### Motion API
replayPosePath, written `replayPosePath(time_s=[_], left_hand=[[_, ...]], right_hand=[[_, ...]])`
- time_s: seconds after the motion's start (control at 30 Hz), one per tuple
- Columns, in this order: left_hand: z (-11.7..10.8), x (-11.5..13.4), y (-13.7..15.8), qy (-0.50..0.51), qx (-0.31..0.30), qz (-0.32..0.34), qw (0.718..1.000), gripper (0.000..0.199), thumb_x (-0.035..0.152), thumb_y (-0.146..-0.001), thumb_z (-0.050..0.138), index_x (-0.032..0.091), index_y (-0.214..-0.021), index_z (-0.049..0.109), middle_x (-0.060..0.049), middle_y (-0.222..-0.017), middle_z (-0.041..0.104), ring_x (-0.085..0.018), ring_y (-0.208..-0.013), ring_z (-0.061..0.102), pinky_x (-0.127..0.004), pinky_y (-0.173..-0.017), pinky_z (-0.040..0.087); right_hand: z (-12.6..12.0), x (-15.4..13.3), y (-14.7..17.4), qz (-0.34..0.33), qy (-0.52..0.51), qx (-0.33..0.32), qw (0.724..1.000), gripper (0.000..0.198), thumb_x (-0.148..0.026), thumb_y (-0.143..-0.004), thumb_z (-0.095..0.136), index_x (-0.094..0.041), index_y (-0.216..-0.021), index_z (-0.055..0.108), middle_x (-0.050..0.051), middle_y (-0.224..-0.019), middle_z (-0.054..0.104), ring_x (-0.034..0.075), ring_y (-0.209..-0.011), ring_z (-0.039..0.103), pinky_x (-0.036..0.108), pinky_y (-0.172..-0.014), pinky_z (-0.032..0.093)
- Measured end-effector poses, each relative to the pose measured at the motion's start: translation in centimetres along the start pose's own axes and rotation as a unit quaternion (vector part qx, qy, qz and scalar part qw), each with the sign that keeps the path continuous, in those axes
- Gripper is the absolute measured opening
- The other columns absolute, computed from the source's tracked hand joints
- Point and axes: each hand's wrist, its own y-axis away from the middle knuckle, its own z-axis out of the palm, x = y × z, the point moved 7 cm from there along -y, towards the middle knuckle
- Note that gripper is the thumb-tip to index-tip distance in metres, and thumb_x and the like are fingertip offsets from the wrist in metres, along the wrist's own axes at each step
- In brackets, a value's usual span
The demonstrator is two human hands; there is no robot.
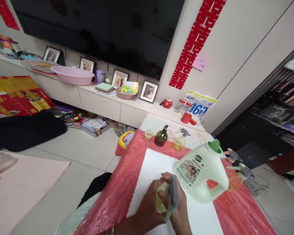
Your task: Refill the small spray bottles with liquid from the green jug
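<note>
Over the white sheet (149,169), both hands close around a small spray bottle with yellowish liquid (159,207) and a grey trigger head. My left hand (147,202) wraps the bottle's body, its thumb near the neck. My right hand (182,209) grips from the other side, around the trigger head; some of its fingers are hidden. Just right of the hands stands a pale green detergent jug (203,176) with its neck uncapped and a green spout showing. Behind are a small cup (149,134), a dark green pump bottle (161,137) and another yellowish spray bottle (179,143).
Red plastic film (110,199) covers the table. Spray bottles with orange-tinted liquid (235,182) stand behind the jug, beside clear glassware (258,186). A low cabinet (98,101) carries photo frames, a pink basin (73,75) and jars. A stool (121,145) sits left of the table.
</note>
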Motion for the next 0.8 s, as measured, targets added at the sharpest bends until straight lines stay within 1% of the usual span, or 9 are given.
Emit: replayPosePath(time_s=[0.07,0.17,0.3,0.33,0.4,0.5,0.57,0.67,0.8], left_hand=[[-0.4,-0.5,0.1,-0.036,0.031,0.010,0.999,0.063,0.027,-0.061,0.087,0.021,-0.116,0.057,-0.009,-0.112,0.068,-0.032,-0.102,0.067,-0.041,-0.086,0.058],[-1.0,-1.1,0.3,-0.090,0.070,0.018,0.993,0.070,0.021,-0.058,0.084,0.021,-0.120,0.051,-0.011,-0.115,0.067,-0.031,-0.101,0.068,-0.044,-0.089,0.058],[-0.9,-0.7,0.4,-0.109,0.056,0.029,0.992,0.072,0.013,-0.058,0.078,0.023,-0.123,0.048,-0.011,-0.120,0.065,-0.032,-0.108,0.067,-0.047,-0.096,0.056],[-0.9,-0.4,0.3,-0.106,0.051,0.029,0.993,0.071,0.011,-0.058,0.077,0.023,-0.122,0.048,-0.010,-0.120,0.065,-0.032,-0.109,0.067,-0.047,-0.097,0.056],[-0.8,0.0,0.3,-0.090,0.050,0.025,0.994,0.069,0.009,-0.059,0.075,0.023,-0.121,0.048,-0.010,-0.118,0.066,-0.031,-0.108,0.068,-0.047,-0.096,0.057],[-1.0,0.2,0.3,-0.061,0.062,0.015,0.996,0.070,0.007,-0.057,0.074,0.022,-0.121,0.047,-0.010,-0.117,0.066,-0.032,-0.108,0.068,-0.046,-0.094,0.057],[-1.1,0.2,0.3,-0.055,0.066,0.014,0.996,0.071,0.006,-0.056,0.073,0.021,-0.121,0.048,-0.010,-0.117,0.066,-0.033,-0.110,0.067,-0.046,-0.094,0.057],[-1.1,0.2,0.3,-0.052,0.065,0.014,0.996,0.066,0.009,-0.059,0.076,0.020,-0.119,0.049,-0.010,-0.115,0.066,-0.032,-0.105,0.068,-0.045,-0.089,0.057],[-1.1,0.2,0.4,-0.042,0.067,0.014,0.997,0.066,0.016,-0.061,0.082,0.021,-0.118,0.049,-0.009,-0.114,0.066,-0.030,-0.103,0.068,-0.042,-0.087,0.057]], right_hand=[[-0.6,0.8,0.5,-0.014,0.006,0.048,0.999,0.043,-0.047,-0.088,0.079,-0.019,-0.119,0.069,0.007,-0.117,0.060,0.019,-0.105,0.063,0.022,-0.090,0.057],[-0.8,2.4,1.2,0.015,-0.049,0.102,0.993,0.051,-0.042,-0.080,0.087,-0.017,-0.120,0.069,0.009,-0.117,0.060,0.021,-0.102,0.064,0.025,-0.088,0.059],[0.3,4.1,2.0,0.091,-0.179,0.098,0.975,0.073,-0.034,-0.081,0.088,-0.018,-0.144,0.055,0.010,-0.115,0.061,0.022,-0.097,0.066,0.027,-0.082,0.061],[0.3,4.3,2.1,0.103,-0.201,0.103,0.969,0.074,-0.035,-0.084,0.086,-0.019,-0.147,0.053,0.010,-0.116,0.061,0.022,-0.098,0.066,0.027,-0.083,0.061],[0.3,4.4,2.2,0.112,-0.219,0.089,0.965,0.061,-0.040,-0.090,0.081,-0.019,-0.142,0.057,0.011,-0.118,0.061,0.023,-0.102,0.065,0.029,-0.087,0.060],[0.5,3.7,1.5,0.094,-0.186,0.001,0.978,0.039,-0.047,-0.098,0.071,-0.018,-0.124,0.068,0.011,-0.117,0.063,0.024,-0.103,0.066,0.028,-0.086,0.060],[0.4,2.8,0.8,0.058,-0.141,-0.032,0.988,0.035,-0.047,-0.102,0.064,-0.018,-0.120,0.071,0.010,-0.118,0.063,0.023,-0.107,0.065,0.027,-0.088,0.059],[0.1,1.1,-0.2,0.001,-0.060,-0.023,0.998,0.036,-0.048,-0.098,0.068,-0.018,-0.120,0.072,0.009,-0.120,0.060,0.023,-0.111,0.062,0.026,-0.092,0.056],[0.1,-0.5,-0.6,0.004,-0.003,0.005,1.000,0.034,-0.047,-0.090,0.076,-0.015,-0.104,0.073,0.007,-0.102,0.061,0.018,-0.091,0.062,0.022,-0.078,0.055]])
